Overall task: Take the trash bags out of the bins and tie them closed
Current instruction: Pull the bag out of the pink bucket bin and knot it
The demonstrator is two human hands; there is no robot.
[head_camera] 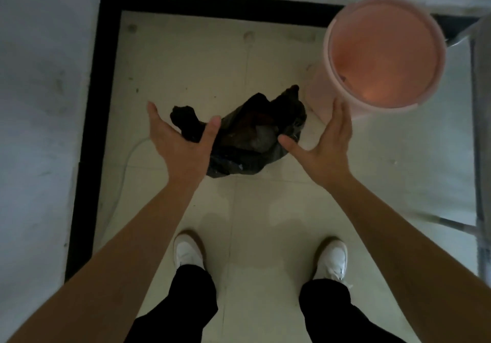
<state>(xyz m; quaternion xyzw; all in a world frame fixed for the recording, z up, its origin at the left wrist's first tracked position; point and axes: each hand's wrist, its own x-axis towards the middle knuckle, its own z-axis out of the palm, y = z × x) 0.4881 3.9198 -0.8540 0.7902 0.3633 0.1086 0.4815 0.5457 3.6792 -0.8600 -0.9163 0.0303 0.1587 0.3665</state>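
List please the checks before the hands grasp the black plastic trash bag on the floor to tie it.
1. Black plastic trash bag out of the round pink plastic bin: ok, it lies on the tiled floor beside it.
2. Bag tied: not ok, its two top flaps stand apart.
3. Left hand free: ok, open, holding nothing.
4. Right hand free: ok, open, holding nothing.
5. Bag without holes: cannot tell.

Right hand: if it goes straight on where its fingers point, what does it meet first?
Probably the pink bin, just beyond the right hand; depth is unclear.
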